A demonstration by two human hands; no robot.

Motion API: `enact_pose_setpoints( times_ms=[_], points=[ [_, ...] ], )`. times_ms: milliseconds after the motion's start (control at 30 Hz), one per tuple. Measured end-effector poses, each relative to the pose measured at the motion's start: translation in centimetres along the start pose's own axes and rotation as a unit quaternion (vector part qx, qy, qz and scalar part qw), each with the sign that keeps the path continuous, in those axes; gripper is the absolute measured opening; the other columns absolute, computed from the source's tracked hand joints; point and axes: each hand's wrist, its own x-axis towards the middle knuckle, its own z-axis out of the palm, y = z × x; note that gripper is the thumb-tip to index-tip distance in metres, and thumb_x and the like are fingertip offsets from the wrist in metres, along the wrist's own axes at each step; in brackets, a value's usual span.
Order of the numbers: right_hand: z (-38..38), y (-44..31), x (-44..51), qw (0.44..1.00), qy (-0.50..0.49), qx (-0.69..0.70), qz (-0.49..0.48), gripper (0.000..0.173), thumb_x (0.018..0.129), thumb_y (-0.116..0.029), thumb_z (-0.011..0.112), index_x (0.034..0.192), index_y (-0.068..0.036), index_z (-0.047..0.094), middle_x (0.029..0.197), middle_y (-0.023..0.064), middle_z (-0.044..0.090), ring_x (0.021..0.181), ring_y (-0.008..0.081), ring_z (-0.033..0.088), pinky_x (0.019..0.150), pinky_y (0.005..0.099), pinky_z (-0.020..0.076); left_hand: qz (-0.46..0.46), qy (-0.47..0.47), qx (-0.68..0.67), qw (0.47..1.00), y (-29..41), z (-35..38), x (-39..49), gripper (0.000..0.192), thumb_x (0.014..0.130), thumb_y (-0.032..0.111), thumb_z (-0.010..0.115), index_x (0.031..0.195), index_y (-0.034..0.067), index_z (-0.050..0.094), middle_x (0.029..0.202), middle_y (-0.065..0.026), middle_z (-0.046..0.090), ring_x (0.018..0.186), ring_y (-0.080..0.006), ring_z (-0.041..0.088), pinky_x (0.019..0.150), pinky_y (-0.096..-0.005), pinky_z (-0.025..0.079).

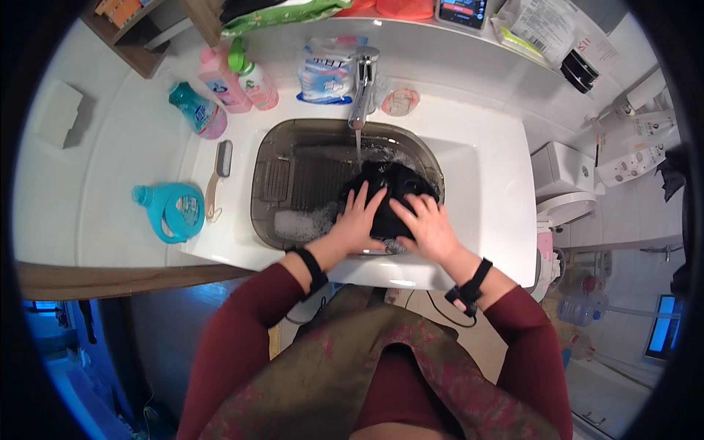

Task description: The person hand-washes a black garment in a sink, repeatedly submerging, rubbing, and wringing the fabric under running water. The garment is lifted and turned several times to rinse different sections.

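Observation:
A dark translucent plastic basin with a ribbed washboard floor (275,203) sits in the white sink. Wet black cloth (391,212) is bunched in its right half, with suds (302,224) to its left. Water runs from the chrome faucet (361,91) beside the cloth. My left hand (356,221) rests on the cloth's left side, fingers spread. Across from it, my right hand (428,224) lies on the right side of the cloth, its fingers apart too. Neither hand is closed around the fabric.
Left on the counter are a brush (218,175), a turquoise detergent jug (181,213), a teal-capped bottle (198,110), a pink bottle (223,82) and a green-capped pump bottle (257,85). Behind the basin stand a blue-white bag (325,77) and a soap-like lump (400,103). A phone (461,12) sits on the shelf.

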Motion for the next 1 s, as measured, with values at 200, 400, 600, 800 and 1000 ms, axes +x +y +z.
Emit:
enact_pose_setpoints(
  times_ms=[200,400,600,800,1000],
  points=[
    [0.9,-0.8,-0.2,0.988,-0.14,-0.06,0.023,0.089,0.085,-0.056,0.072,0.159,-0.032,0.032,0.169,0.0145,0.014,0.153,0.0499,0.01,0.108,0.0758,0.0306,-0.049,-0.027,0.065,0.996,-0.1,2.7,-1.5,0.132,0.064,0.062,0.086,0.164,0.02,0.011,0.168,-0.023,-0.008,0.153,-0.0526,0.001,0.102,-0.0757,0.037],
    [1.7,1.1,3.1,0.966,-0.236,-0.098,0.036,0.109,0.08,-0.07,0.069,0.165,-0.027,0.015,0.169,0.0194,0.007,0.152,0.0497,0.014,0.107,0.0689,0.0363,-0.1,-0.094,0.109,0.984,-0.5,2.0,1.7,0.145,0.054,0.071,0.087,0.165,0.022,0.006,0.169,-0.0222,-0.005,0.152,-0.0523,0.007,0.102,-0.0726,0.037],
    [3.4,3.8,6.1,0.968,-0.215,-0.121,0.034,0.123,0.07,-0.037,0.089,0.165,-0.026,0.011,0.162,0.0189,0.025,0.14,0.0431,0.037,0.095,0.0548,0.0484,-0.117,-0.059,0.143,0.981,-1.2,2.2,4.4,0.146,0.053,0.052,0.096,0.164,0.017,0.008,0.165,-0.0223,0.011,0.146,-0.0506,0.025,0.099,-0.0684,0.042],
    [3.6,5.9,9.9,0.97,-0.226,-0.05,0.068,0.127,0.063,-0.031,0.094,0.163,-0.025,0.017,0.15,0.0155,0.041,0.128,0.0372,0.048,0.093,0.0529,0.0528,-0.17,-0.034,0.121,0.977,-1.2,1.6,7.3,0.139,0.054,0.034,0.1,0.162,0.02,0.015,0.162,-0.0142,0.023,0.145,-0.0436,0.03,0.099,-0.0631,0.046],
    [2.0,3.9,7.5,0.978,-0.15,-0.131,0.061,0.091,0.082,-0.031,0.08,0.158,-0.012,0.033,0.156,0.016,0.04,0.146,0.0406,0.036,0.106,0.0572,0.0424,-0.176,-0.025,0.124,0.976,-0.8,1.4,7.5,0.133,0.057,0.028,0.099,0.162,0.028,0.018,0.162,-0.0088,0.025,0.144,-0.0392,0.032,0.1,-0.0609,0.047]
  ],
)
